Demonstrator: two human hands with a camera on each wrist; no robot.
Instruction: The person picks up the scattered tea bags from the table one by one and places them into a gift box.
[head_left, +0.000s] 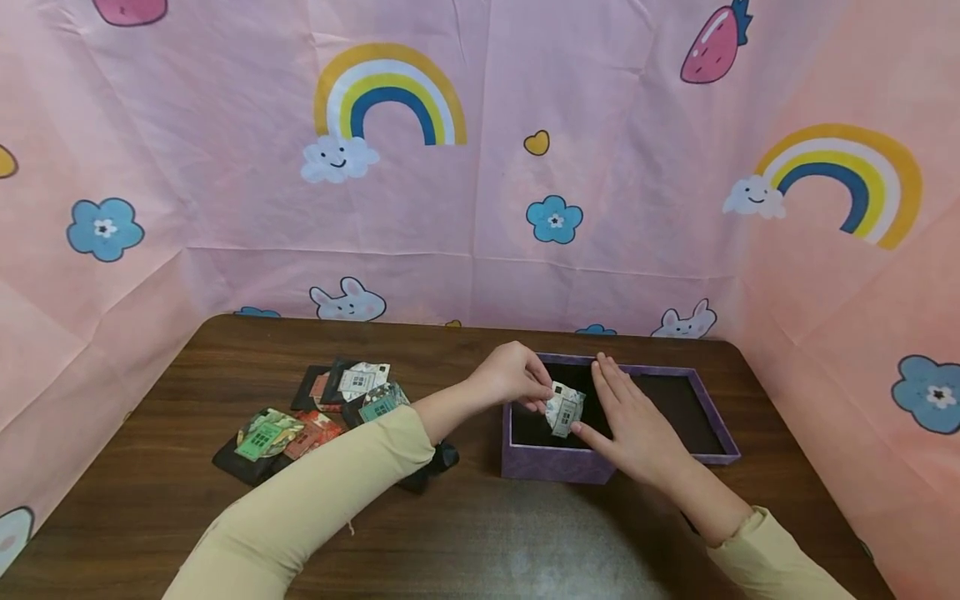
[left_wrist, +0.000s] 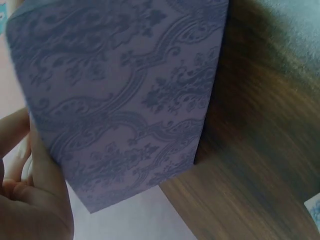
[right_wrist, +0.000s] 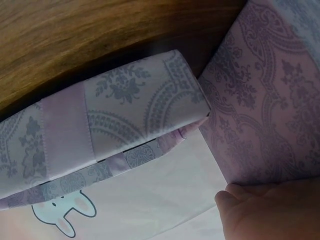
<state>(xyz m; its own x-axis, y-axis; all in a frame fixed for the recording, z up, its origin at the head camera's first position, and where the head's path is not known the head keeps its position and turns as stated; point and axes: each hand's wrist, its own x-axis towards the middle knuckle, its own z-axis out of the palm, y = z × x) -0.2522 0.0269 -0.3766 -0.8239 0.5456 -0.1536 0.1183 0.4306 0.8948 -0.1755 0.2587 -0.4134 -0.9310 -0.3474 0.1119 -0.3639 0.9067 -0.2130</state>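
Observation:
A small packet with a white patterned label [head_left: 565, 410] is inside the near end of the purple box [head_left: 558, 465]. My left hand [head_left: 513, 377] pinches its left edge between thumb and fingers, just over the box's left rim. On the other side, my right hand [head_left: 637, 421] reaches over the box with fingers straight, its thumb at the packet's right edge. In the left wrist view the left hand [left_wrist: 37, 195] appears beside the box's patterned wall [left_wrist: 125, 100]. The right wrist view has part of the right hand [right_wrist: 275, 210] at the box's wall.
The purple lid [head_left: 712, 417] lies on the table directly right of the box, its dark inside facing up. At the left lie several dark packets, including ones with a green label [head_left: 262, 437], a red label [head_left: 311, 433] and a white label [head_left: 362, 381], partly behind the left sleeve.

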